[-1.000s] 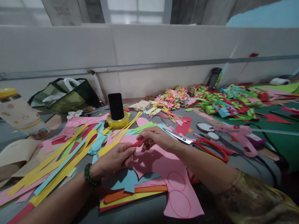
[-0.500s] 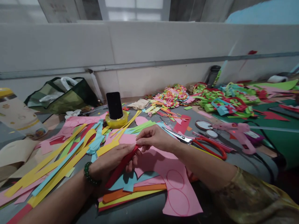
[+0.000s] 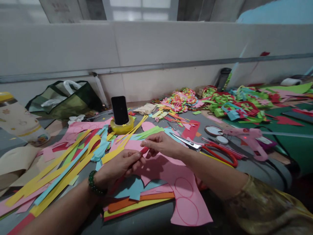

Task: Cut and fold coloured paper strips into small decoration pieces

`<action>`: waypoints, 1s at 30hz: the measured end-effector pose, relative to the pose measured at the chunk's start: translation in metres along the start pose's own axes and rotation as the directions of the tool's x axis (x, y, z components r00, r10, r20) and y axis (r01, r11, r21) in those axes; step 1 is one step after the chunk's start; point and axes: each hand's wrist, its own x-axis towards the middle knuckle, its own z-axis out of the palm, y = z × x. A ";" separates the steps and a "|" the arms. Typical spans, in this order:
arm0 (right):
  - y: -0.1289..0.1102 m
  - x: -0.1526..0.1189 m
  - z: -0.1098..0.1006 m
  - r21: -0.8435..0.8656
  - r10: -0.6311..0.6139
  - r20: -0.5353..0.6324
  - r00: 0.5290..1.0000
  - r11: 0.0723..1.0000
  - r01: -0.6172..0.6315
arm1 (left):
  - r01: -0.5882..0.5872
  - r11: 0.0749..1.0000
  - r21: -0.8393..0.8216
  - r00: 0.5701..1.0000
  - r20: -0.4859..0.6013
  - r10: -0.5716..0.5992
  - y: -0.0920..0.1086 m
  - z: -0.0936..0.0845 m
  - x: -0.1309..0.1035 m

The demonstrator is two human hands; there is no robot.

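My left hand (image 3: 127,162), with a green bead bracelet (image 3: 94,183) at the wrist, pinches a red strip (image 3: 144,150) of paper or craft foam. The fingers of my right hand (image 3: 160,144) close on the strip's far end, so both hands nearly meet. Most of the strip is covered by my fingers; its lower part shows dimly below my left palm. Beneath them lies a pink sheet (image 3: 168,169) with drawn circles, over a blue piece (image 3: 129,189) and orange and yellow sheets. Red-handled scissors (image 3: 220,155) rest beside my right forearm.
A phone (image 3: 119,110) stands in a yellow tape roll (image 3: 122,125). Coloured strips (image 3: 66,169) spread at the left, near a bottle (image 3: 19,120) and a bag (image 3: 63,99). A pink glue gun (image 3: 253,142) lies right; paper flowers (image 3: 182,99) and green pieces (image 3: 217,112) pile behind.
My left hand has turned and its fingers have closed further round the red strip. Less of the strip shows now. My right hand has shifted only slightly.
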 end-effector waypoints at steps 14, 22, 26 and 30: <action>-0.009 -0.002 -0.009 0.029 -0.031 -0.103 0.994 0.999 0.034 | 0.014 0.998 -0.060 0.996 0.090 -0.008 0.002 -0.004 -0.006; -0.005 0.000 -0.015 -0.004 -0.051 -0.122 0.991 0.999 0.051 | 0.034 0.998 -0.053 0.995 0.094 -0.029 0.003 -0.006 -0.004; -0.005 0.000 -0.020 -0.023 -0.066 -0.128 0.990 0.998 0.064 | 0.061 0.994 -0.088 0.994 0.101 -0.052 0.002 -0.009 -0.004; -0.008 0.000 -0.022 -0.034 -0.069 -0.146 0.987 0.997 0.065 | 0.067 0.994 -0.085 0.993 0.100 -0.059 -0.002 -0.011 -0.003</action>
